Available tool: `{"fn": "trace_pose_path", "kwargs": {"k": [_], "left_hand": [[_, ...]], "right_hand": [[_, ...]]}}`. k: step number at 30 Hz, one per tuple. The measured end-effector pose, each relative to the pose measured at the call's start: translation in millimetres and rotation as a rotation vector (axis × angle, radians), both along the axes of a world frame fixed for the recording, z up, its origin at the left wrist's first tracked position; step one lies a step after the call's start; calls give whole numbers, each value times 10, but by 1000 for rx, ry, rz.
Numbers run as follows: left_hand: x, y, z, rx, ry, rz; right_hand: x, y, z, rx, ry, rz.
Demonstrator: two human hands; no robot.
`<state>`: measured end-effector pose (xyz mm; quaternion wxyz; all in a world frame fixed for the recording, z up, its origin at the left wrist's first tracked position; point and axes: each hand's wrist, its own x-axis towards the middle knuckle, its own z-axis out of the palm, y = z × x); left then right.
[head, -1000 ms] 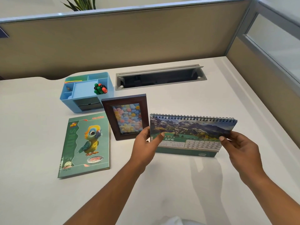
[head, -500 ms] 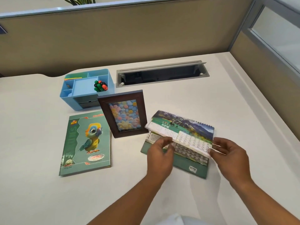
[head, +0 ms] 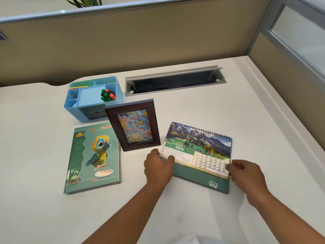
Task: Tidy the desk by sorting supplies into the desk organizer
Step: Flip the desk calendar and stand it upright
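Note:
A spiral-bound desk calendar (head: 199,152) open at June lies flat on the white desk, right of centre. My left hand (head: 158,167) grips its lower left corner, thumb on the pages. At the lower right corner my right hand (head: 246,175) pinches the page edges. The light blue desk organizer (head: 73,110) stands at the back left with several compartments; green and orange marker caps (head: 107,95) stick up from one, and coloured items fill the back left slot.
A dark wooden photo frame (head: 133,124) with a flower picture stands between organizer and calendar. A green parrot notebook (head: 92,157) lies flat at the left. An open grey cable tray (head: 174,81) is set into the desk behind. Partition walls bound the back and right.
The calendar, held upright in both hands a second ago, has been folded down and now lies flat on the desk. Both hands moved lower to its bottom corners.

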<state>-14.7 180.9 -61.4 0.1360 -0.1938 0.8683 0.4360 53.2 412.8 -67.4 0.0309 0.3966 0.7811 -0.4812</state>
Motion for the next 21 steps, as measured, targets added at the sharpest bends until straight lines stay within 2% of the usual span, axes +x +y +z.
{"fn": "trace_pose_path", "kwargs": {"k": [5,12,21], "left_hand": [[-38,14,30,11,-162,-45],[25,54,213,231,-153,-54],[-49,186,530,346,-145,-7]], "right_hand": [[-52,119,-9,-89,-35,-47],[-6,247,56,-153,28,-97],[-95,401,293,-218,236,-69]]}}
